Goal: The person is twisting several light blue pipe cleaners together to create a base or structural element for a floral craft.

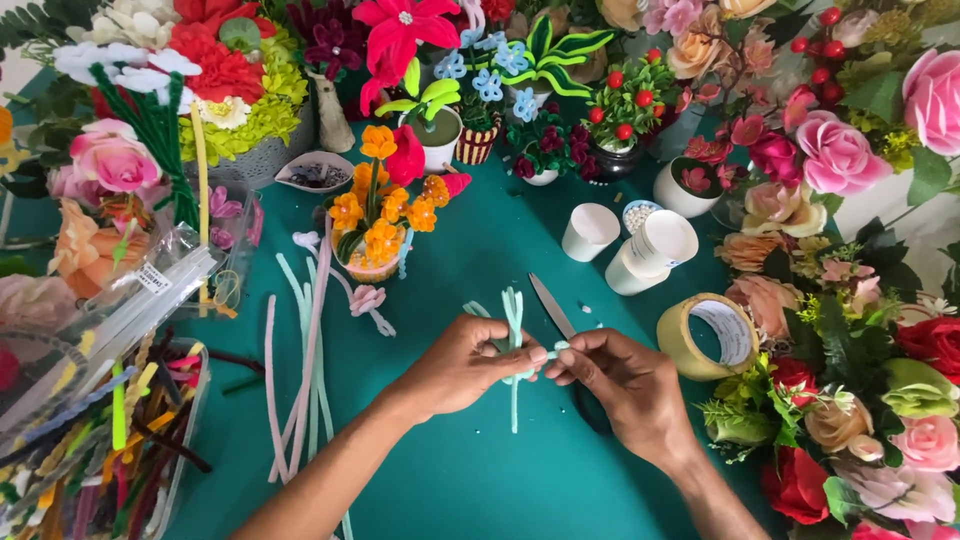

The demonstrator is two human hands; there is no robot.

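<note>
My left hand [462, 362] pinches a bundle of pale mint pipe cleaners [514, 312] bent into loops, its tail hanging down toward me over the teal table [500, 470]. My right hand [622, 385] grips the free end of a mint strand at the same spot, fingertips touching those of the left. Scissors [551, 305] lie on the table just beyond my right hand, blades pointing away; their handles are hidden under that hand.
Loose pink and mint pipe cleaners [300, 350] lie at left beside a clear box of coloured ones [100, 440]. A tape roll [706, 336] and white paper cups [640, 250] stand at right. Small potted pipe-cleaner flowers [380, 215] and artificial flowers [850, 380] ring the table.
</note>
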